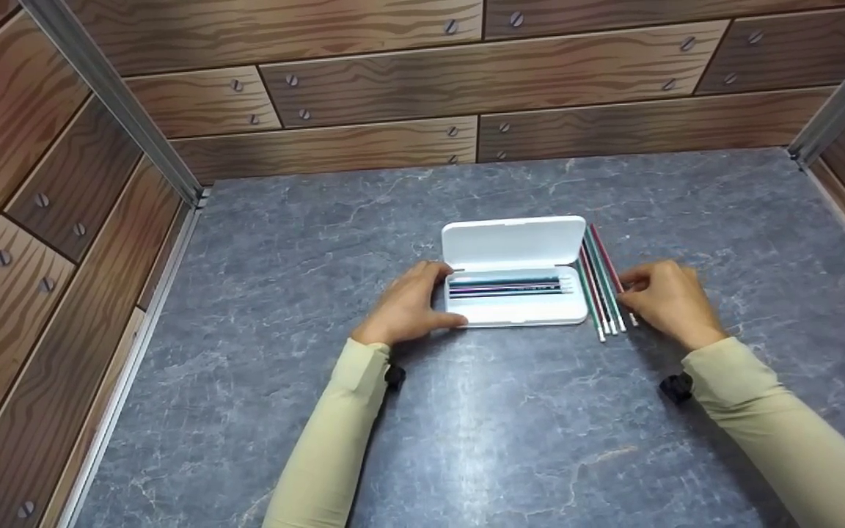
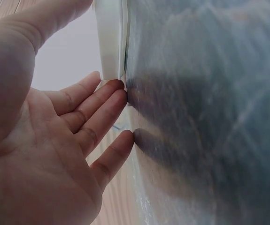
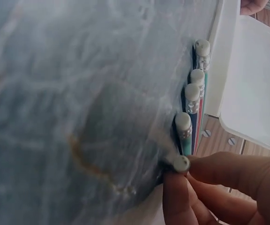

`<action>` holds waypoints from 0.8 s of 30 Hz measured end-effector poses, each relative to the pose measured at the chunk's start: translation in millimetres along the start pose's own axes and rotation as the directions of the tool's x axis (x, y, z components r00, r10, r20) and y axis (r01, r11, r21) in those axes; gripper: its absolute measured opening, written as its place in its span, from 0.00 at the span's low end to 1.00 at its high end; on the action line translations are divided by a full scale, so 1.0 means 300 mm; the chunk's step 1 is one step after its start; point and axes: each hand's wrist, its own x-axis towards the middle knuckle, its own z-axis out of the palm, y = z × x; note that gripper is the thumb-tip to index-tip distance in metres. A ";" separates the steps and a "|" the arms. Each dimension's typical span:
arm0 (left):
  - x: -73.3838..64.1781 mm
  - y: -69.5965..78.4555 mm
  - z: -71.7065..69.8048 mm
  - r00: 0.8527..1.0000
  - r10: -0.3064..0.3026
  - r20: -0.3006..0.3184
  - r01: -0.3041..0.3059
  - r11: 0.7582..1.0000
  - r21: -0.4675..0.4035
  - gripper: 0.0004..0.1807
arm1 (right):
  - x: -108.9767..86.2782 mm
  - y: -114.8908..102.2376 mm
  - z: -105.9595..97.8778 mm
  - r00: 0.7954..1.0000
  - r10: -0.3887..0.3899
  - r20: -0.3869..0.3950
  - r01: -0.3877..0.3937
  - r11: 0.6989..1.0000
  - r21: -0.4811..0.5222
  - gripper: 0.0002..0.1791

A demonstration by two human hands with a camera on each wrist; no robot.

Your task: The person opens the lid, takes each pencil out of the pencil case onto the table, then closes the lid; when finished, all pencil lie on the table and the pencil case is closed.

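An open white pencil case [image 1: 514, 314] lies on the table, its lid [image 1: 514, 244] tipped back, with several dark and coloured pencils [image 1: 507, 287] lying lengthwise inside. My left hand [image 1: 411, 302] holds the case's left end, thumb at the front edge and index finger at the back corner. Right of the case, several loose pencils [image 1: 598, 293] lie side by side, eraser ends toward me. My right hand [image 1: 675, 302] pinches the outermost one, a red pencil [image 1: 605, 257], near its eraser [image 3: 181, 163] between thumb and fingers. The other erasers [image 3: 183, 122] line up beside it in the right wrist view.
The grey marbled table [image 1: 283, 293] extends around the case. Wood-patterned walls [image 1: 364, 88] with printed screws stand at the back and sides, joined by metal corner posts [image 1: 118, 95]. A dark wrist device [image 1: 676, 387] sits at the right cuff.
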 end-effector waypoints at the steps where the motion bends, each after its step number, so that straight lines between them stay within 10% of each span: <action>1: -0.001 0.000 0.000 1.000 0.001 -0.001 -0.001 1.000 -0.001 0.45 | 0.000 -0.002 0.002 1.000 -0.005 -0.002 0.005 1.000 -0.001 0.19; 19: -0.004 -0.003 0.000 1.000 0.007 -0.011 -0.008 1.000 -0.013 0.44 | -0.003 -0.020 0.010 1.000 -0.025 -0.013 0.025 1.000 0.002 0.16; 24: -0.001 0.000 0.000 1.000 0.008 -0.009 -0.008 1.000 -0.011 0.44 | 0.002 -0.066 0.022 0.977 -0.169 -0.133 0.172 0.985 0.014 0.12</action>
